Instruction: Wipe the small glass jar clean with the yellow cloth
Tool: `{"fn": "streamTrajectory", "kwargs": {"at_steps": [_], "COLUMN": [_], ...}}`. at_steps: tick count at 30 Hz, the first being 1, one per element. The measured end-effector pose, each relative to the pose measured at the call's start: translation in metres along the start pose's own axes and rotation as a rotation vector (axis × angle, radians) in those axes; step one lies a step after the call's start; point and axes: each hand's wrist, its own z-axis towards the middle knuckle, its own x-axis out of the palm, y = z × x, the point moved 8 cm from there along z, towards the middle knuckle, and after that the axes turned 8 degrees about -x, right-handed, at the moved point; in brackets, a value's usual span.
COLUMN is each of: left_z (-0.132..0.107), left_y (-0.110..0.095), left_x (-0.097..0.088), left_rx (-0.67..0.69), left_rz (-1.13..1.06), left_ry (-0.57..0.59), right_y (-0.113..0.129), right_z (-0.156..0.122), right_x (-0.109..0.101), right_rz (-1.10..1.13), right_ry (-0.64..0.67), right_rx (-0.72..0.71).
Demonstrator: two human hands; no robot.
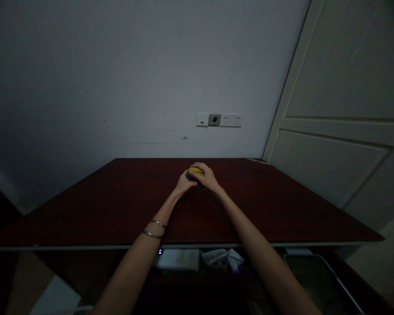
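Note:
A small yellow object (196, 170) sits near the middle of the dark red-brown table (118, 205), toward its far side. Both of my arms reach out across the table to it. My left hand (184, 183) is curled against its left side, with two thin bracelets on that wrist. My right hand (207, 176) is wrapped over its right side and top. Something dark shows just under the yellow object between my hands; I cannot make out what it is. Most of the object is hidden by my fingers.
A white wall with a row of sockets (219, 120) stands behind the table. A pale panelled door (341, 113) is at the right. Under the table's near edge lie a white box (180, 259), crumpled paper (223, 258) and a dark tray (318, 280).

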Motion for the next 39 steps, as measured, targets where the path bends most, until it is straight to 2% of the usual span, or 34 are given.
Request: {"fn": "streamTrajectory", "kwargs": {"at_steps": [3,8,13,16,21,24,27,33,36,39], "left_z": [-0.002,0.0,0.0,0.0,0.001,0.002,0.003,0.003,0.003,0.003], "left_y": [-0.004,0.0,0.0,-0.001,-0.003,0.002,0.005,0.003,0.001,0.001], "left_x": [0.0,-0.001,-0.001,-0.001,-0.006,-0.005,-0.004,-0.008,-0.01,-0.011], "left_rx": [0.022,-0.023,-0.019,-0.017,0.012,-0.002,-0.008,-0.013,-0.012,-0.006], "left_rz": [0.052,0.128,0.116,0.087,0.106,0.14,0.168,0.178,0.141,0.137], "left_ry": [0.007,0.012,0.004,0.003,-0.036,-0.014,0.0,-0.07,-0.108,-0.113], "right_y": [-0.006,-0.033,-0.028,-0.023,-0.028,-0.04,-0.048,-0.036,-0.027,-0.027], "right_z": [0.0,-0.002,-0.005,-0.007,-0.001,0.0,-0.002,-0.005,-0.005,-0.007], "right_x": [0.0,-0.004,-0.002,-0.004,-0.001,-0.002,-0.004,0.0,-0.001,-0.002], "right_rz": [-0.028,0.056,0.186,0.164,0.156,0.146,0.146,0.243,0.228,0.204], "right_ry": [-0.053,-0.137,-0.059,-0.098,-0.123,-0.156,-0.178,-0.122,-0.141,-0.162], "right_rx": [0.067,0.251,0.125,0.074,0.154,0.262,0.31,0.185,0.108,0.121]}}
